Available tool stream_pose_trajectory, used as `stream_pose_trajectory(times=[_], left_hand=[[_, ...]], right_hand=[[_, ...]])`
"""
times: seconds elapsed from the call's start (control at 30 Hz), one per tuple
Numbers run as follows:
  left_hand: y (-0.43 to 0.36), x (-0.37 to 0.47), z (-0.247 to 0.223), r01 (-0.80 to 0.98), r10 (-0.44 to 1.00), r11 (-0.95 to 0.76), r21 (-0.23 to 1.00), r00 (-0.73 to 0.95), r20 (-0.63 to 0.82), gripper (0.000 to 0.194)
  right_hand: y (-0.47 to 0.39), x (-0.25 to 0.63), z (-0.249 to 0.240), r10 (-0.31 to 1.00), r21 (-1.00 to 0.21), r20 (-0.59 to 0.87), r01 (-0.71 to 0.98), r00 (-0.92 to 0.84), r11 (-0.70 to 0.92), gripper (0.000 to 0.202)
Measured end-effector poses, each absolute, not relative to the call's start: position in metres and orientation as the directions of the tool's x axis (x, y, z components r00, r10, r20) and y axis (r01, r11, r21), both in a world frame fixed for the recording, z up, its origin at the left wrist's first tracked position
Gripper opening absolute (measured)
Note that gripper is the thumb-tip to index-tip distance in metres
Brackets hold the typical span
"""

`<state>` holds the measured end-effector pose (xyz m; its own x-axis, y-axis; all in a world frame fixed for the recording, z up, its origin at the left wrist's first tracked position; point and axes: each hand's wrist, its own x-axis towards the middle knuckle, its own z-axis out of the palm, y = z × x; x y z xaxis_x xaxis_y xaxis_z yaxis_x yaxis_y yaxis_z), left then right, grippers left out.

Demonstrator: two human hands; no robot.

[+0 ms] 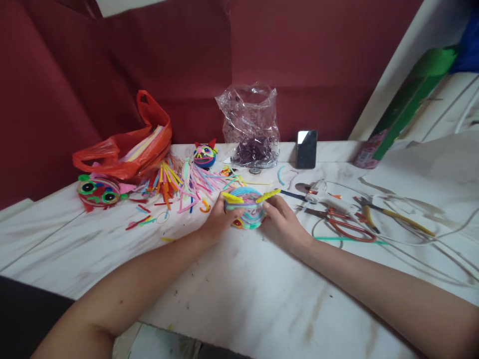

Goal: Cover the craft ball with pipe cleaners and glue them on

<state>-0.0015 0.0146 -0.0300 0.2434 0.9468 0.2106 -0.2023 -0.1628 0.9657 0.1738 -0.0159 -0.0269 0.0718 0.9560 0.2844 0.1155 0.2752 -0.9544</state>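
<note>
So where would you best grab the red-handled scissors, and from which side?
Probably by the handle loops, coming from the near side: the scissors lie flat with blades pointing left and loops toward the right, while the white glue gun crowds their far side.

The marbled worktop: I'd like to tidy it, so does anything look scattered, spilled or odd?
Yes: short colored scraps lie at random angles left of the left hand, which looks untidy. Beyond the right hand, a white cord sprawls in loose loops near the glue gun. No liquid spill shows.
</note>
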Motion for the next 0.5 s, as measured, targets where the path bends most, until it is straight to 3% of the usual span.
stream_pose_trajectory(times=[0.17,0.33,0.5], left_hand=[[0.024,-0.005,-0.027,-0.462,0.964,-0.070,0.884,0.197,0.179,0.057],[0.027,-0.008,-0.022,-0.549,0.978,0.069,0.833,0.200,0.051,0.036],[0.027,-0.011,-0.017,-0.585,0.973,0.198,0.786,0.216,-0.084,0.031]], right_hand=[[-0.010,0.178,-0.028,0.963,-0.981,0.194,0.060,0.188,0.186,0.046],[-0.008,0.180,-0.032,0.972,-0.983,0.183,0.020,0.149,0.182,0.041],[-0.007,0.178,-0.035,0.976,-0.986,0.163,-0.007,0.141,0.166,0.037]])
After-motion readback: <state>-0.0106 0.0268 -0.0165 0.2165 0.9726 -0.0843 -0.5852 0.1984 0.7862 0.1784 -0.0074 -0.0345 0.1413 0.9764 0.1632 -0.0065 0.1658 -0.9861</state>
